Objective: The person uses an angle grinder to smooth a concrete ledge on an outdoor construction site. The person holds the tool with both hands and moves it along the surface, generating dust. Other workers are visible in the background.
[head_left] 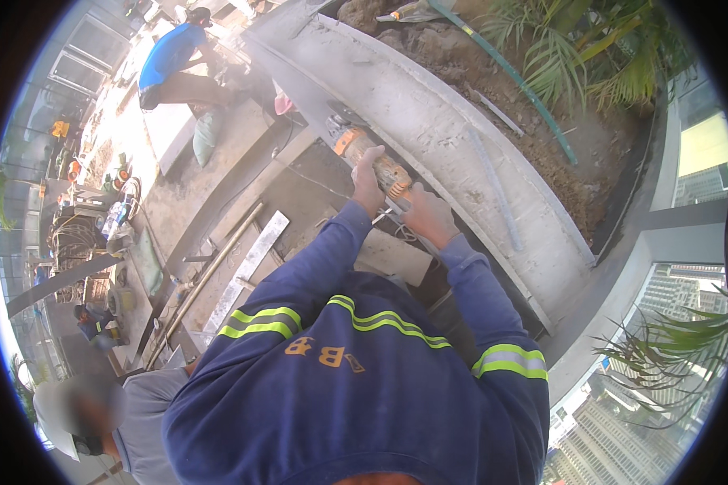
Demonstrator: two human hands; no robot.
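An orange, dust-covered angle grinder (352,141) is held at the upper middle, its head against the side of a pale concrete ledge (493,186), with white dust around it. My left hand (368,179) is wrapped round the grinder's body near its front. My right hand (429,217) grips its rear end, where a cable hangs below. The grinder's disc is blurred, so I cannot tell whether it touches the concrete.
A person in blue (170,61) crouches at upper left; another in grey (141,420) is at lower left, a third (95,323) beyond. Long metal bars (251,263) and pipes lie left. A soil bed (542,170) with palms and green hose is right.
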